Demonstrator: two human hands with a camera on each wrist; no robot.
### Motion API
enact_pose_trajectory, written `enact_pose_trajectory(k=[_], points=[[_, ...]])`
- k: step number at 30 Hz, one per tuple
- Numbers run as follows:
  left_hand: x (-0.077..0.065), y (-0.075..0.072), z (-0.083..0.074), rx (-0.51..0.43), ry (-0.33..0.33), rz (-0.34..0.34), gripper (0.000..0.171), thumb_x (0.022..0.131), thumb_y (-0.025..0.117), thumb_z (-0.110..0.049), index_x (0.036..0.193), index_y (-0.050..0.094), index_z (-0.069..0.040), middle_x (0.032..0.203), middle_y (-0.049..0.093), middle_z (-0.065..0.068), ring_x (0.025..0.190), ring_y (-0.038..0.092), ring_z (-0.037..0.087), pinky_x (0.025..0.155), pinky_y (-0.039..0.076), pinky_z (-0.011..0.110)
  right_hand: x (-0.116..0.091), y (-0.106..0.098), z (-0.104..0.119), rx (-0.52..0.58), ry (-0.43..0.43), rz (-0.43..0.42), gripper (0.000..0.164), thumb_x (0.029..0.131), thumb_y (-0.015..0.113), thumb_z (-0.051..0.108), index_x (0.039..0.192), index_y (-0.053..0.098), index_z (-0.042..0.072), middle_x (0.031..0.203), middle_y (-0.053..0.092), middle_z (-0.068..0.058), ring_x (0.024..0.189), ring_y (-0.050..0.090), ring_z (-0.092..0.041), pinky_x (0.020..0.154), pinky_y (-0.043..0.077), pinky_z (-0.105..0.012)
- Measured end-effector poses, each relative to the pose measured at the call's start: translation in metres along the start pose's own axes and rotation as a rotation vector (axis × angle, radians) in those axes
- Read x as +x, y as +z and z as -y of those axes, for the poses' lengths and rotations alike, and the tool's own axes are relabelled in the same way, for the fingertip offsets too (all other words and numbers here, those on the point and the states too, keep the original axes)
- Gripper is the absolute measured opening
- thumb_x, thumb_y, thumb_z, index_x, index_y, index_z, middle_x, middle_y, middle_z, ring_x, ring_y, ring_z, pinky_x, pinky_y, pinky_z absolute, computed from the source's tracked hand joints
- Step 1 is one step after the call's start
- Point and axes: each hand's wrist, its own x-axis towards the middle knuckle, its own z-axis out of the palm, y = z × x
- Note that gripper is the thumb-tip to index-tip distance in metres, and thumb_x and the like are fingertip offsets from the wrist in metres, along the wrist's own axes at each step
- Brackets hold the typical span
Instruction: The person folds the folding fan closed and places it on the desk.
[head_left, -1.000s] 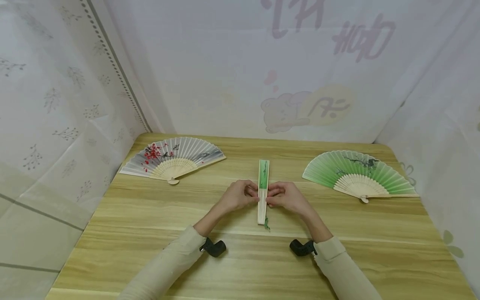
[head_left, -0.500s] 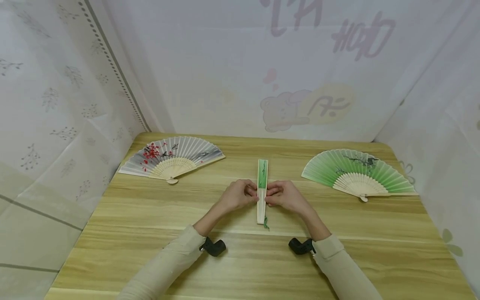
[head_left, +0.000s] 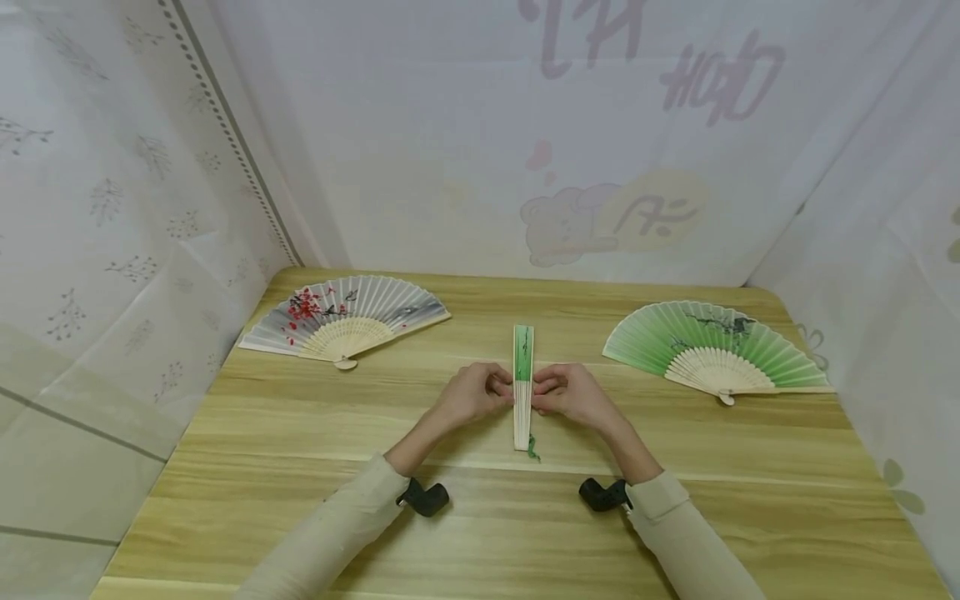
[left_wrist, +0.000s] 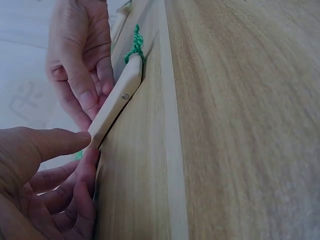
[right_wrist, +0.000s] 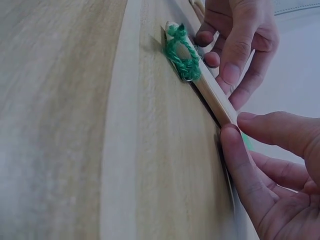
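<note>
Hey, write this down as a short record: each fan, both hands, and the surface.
Middle: closed fan, green end pointing away from the person
Near end: green cord
Left grip: pinches the closed fan's left edge
Right grip: pinches its right edge
Back left: gray fan, spread, red blossoms
Back right: green fan, spread, dark branch print
Surface: table, wood grain

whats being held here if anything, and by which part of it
A folded green fan: the left hand and right hand each pinch one long side near mid-length, on the bare ribs.
</note>
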Motion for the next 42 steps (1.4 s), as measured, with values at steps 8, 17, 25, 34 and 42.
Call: enact_pose_trajectory(k=[8, 17, 25, 34, 42], points=[[-0.003, -0.005, 0.002, -0.008, 0.029, -0.009, 0.02, 0.089, 0.078, -0.002, 0.108, 0.071, 0.001, 0.088, 0.073, 0.003, 0.08, 0.067, 0.013, 0.076, 0.054, 0.03, -0.006, -0.005, -0.005, 0.048, 0.005, -0.008, 0.035, 0.091, 0.07, -0.009, 0.122, 0.058, -0.018, 0.101, 0.066, -0.023, 0.085, 0.07, -0.028, 0.075, 0.06, -0.038], [-0.007, -0.012, 0.014, -0.084, 0.083, -0.027, 0.02, 0.092, 0.075, -0.002, 0.111, 0.07, 0.002, 0.09, 0.072, 0.005, 0.078, 0.066, 0.015, 0.07, 0.056, 0.027, -0.01, -0.009, -0.008, 0.264, -0.005, -0.002, 0.036, 0.096, 0.067, -0.004, 0.126, 0.054, -0.019, 0.103, 0.066, -0.03, 0.089, 0.07, -0.029, 0.08, 0.058, -0.042], [-0.015, -0.025, 0.024, -0.113, 0.107, -0.037, 0.021, 0.093, 0.074, -0.004, 0.113, 0.07, 0.003, 0.092, 0.072, 0.006, 0.076, 0.066, 0.015, 0.067, 0.055, 0.028, -0.008, -0.008, -0.005, 0.369, -0.023, 0.006, 0.035, 0.1, 0.062, -0.002, 0.129, 0.053, -0.019, 0.111, 0.063, -0.035, 0.092, 0.07, -0.03, 0.084, 0.057, -0.044], [-0.023, -0.043, 0.037, -0.169, 0.122, -0.065, 0.024, 0.094, 0.073, -0.001, 0.115, 0.068, 0.007, 0.095, 0.073, 0.01, 0.081, 0.069, 0.025, 0.071, 0.056, 0.029, -0.003, -0.004, 0.003, 0.405, -0.019, 0.024, 0.038, 0.103, 0.059, 0.004, 0.133, 0.05, -0.019, 0.116, 0.06, -0.036, 0.096, 0.07, -0.031, 0.088, 0.055, -0.045], [-0.029, -0.057, 0.045, -0.2, 0.12, -0.094, 0.024, 0.094, 0.072, 0.001, 0.115, 0.067, 0.009, 0.097, 0.073, 0.015, 0.082, 0.071, 0.033, 0.069, 0.055, 0.028, 0.003, 0.005, 0.011, 0.411, -0.01, 0.046, 0.041, 0.105, 0.058, 0.006, 0.136, 0.048, -0.017, 0.122, 0.058, -0.036, 0.103, 0.068, -0.034, 0.091, 0.054, -0.045]])
